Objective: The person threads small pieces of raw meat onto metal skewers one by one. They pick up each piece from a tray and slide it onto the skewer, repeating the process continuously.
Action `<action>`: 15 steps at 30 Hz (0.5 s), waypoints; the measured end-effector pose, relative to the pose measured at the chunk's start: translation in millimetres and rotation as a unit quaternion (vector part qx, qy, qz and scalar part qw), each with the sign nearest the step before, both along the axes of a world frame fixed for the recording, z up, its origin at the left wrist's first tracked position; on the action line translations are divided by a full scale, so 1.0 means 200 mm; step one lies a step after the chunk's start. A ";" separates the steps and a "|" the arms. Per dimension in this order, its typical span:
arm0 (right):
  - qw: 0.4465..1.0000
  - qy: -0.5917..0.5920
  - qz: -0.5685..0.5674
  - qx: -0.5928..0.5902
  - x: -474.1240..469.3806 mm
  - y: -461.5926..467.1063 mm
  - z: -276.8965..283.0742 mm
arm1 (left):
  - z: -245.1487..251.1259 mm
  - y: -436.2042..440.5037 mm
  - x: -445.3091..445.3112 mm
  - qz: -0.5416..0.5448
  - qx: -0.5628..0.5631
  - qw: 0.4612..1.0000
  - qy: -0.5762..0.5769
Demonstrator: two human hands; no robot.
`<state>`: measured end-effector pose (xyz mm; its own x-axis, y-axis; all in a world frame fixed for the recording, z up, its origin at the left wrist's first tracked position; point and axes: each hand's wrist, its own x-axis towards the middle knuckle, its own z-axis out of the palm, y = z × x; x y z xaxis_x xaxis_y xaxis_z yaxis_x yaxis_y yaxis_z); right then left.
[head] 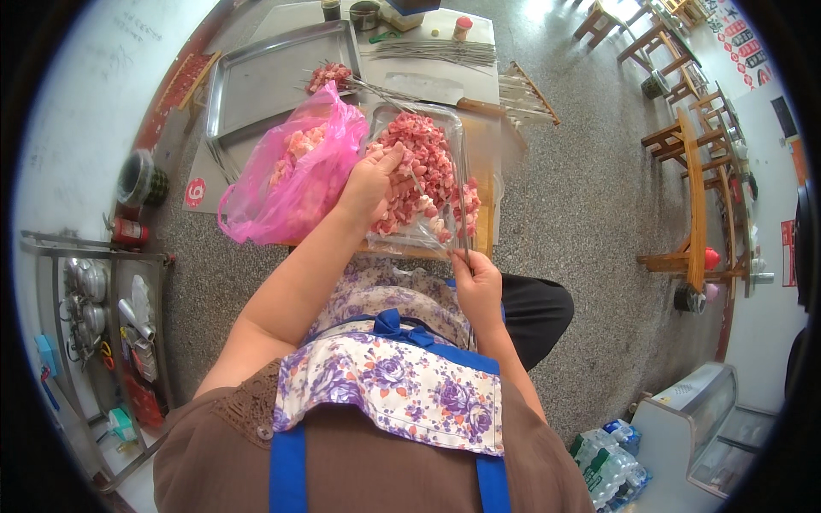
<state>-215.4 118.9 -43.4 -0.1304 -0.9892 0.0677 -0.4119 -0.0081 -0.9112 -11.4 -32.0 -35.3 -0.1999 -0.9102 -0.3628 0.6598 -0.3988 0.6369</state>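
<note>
My left hand (pixel 380 183) is over the tray of diced meat, thumb and fingers closed on a small piece of raw meat beside a skewer's tip. Nearer my body, my right hand (pixel 476 282) grips metal skewers (pixel 464 240) by their lower ends. One skewer slants towards my left hand and carries a few pale and red pieces (pixel 439 227). More meat (pixel 469 199) is threaded along the upright skewers at the right. Diced red meat (pixel 420 138) fills much of the plastic-lined tray (pixel 457 125). To its left, a pink plastic bag (pixel 321 170) holds paler chunks.
Behind the bag lies a large metal tray (pixel 276 80) with loaded skewers (pixel 328 77) at its right corner. A wood-handled cleaver (pixel 426 86) rests behind the meat tray. Bare skewers (pixel 436 52) and a red-capped jar (pixel 462 29) sit farther back. A wooden stool (pixel 545 96) stands right.
</note>
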 end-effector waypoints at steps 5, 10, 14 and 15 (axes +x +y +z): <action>1.000 0.010 -0.002 0.003 0.00 0.01 0.01 | -0.05 0.01 0.03 -0.012 -0.040 0.988 -0.147; 1.000 0.011 -0.020 0.021 0.00 0.01 -0.03 | -0.20 -0.03 0.08 0.100 -0.415 0.637 -0.642; 0.998 0.000 -0.036 0.043 -0.03 0.03 -0.04 | -0.23 -0.01 0.10 0.038 -0.445 0.567 -0.692; 0.998 -0.002 -0.037 0.045 -0.04 0.03 -0.04 | -0.20 0.00 0.11 -0.020 -0.452 0.561 -0.693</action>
<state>-222.5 124.4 -52.1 -0.2025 -0.9790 -0.0224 -0.4041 0.1043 -0.9088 11.1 -32.2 -76.0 -0.3219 -0.8525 0.4119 -0.7179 0.5034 0.4808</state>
